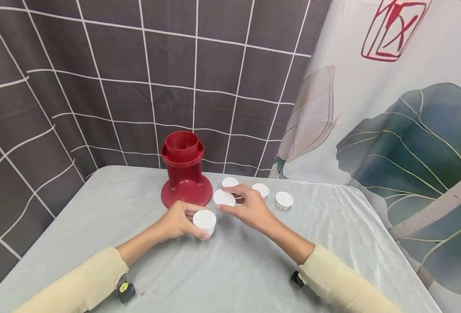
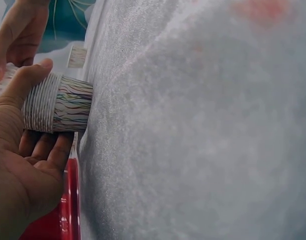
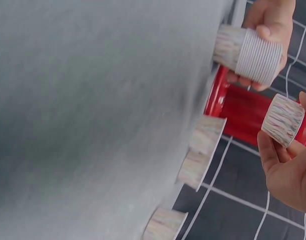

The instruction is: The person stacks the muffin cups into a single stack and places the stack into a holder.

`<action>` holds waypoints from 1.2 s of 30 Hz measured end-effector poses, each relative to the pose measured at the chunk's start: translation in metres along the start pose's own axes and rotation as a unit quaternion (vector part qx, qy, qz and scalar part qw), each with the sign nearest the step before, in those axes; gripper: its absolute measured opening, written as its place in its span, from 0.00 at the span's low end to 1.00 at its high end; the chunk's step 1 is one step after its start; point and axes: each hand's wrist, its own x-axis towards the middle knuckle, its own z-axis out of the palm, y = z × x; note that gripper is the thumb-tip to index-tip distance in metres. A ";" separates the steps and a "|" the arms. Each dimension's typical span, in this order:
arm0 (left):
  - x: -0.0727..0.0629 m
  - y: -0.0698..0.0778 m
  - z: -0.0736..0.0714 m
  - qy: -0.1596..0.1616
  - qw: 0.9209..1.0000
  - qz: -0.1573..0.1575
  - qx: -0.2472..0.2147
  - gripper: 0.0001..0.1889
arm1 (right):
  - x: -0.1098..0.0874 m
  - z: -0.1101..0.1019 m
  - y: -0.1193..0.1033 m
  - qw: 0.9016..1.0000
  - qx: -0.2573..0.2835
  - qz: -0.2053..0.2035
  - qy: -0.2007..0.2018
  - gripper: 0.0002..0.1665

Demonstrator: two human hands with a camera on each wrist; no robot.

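A nested stack of white paper cups (image 2: pixel 68 105), patterned with colored wavy lines, stands on the table. My left hand (image 1: pixel 181 221) grips it, thumb on the near side and fingers behind. My right hand (image 1: pixel 250 205) pinches a single paper cup (image 3: pixel 283 120) between thumb and fingers. That cup is raised off the table, just right of the stack and apart from it. Three more cups stand on the table beyond and right of my right hand: a far cup (image 1: pixel 229 181), a middle cup (image 1: pixel 261 189) and a right cup (image 1: pixel 284 200).
Behind my left hand stands a red plastic holder (image 1: pixel 183 169) with a round base and a tube-like top. A grey cloth covers the table (image 1: pixel 230 269). A dark curtain with white grid lines (image 1: pixel 168 65) hangs behind, and a leaf-patterned curtain (image 1: pixel 410 143) hangs at the right.
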 end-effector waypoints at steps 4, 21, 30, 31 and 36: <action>0.001 -0.001 0.000 -0.005 1.000 0.005 0.003 0.33 | -0.002 0.008 -0.005 1.000 0.006 -0.017 -0.017 0.32; 0.003 -0.002 0.000 0.000 1.000 0.005 0.008 0.22 | -0.007 0.027 -0.018 0.993 -0.040 -0.076 -0.083 0.36; 0.003 -0.002 0.000 -0.004 1.000 0.006 0.007 0.24 | -0.010 0.029 -0.015 0.991 -0.053 -0.073 -0.102 0.31; 0.003 -0.001 0.000 -0.003 1.000 0.005 0.008 0.25 | -0.010 0.029 -0.014 0.991 -0.050 -0.072 -0.102 0.30; 0.003 -0.001 0.000 -0.002 1.000 0.001 0.011 0.25 | -0.011 0.030 -0.012 0.992 -0.033 -0.074 -0.099 0.27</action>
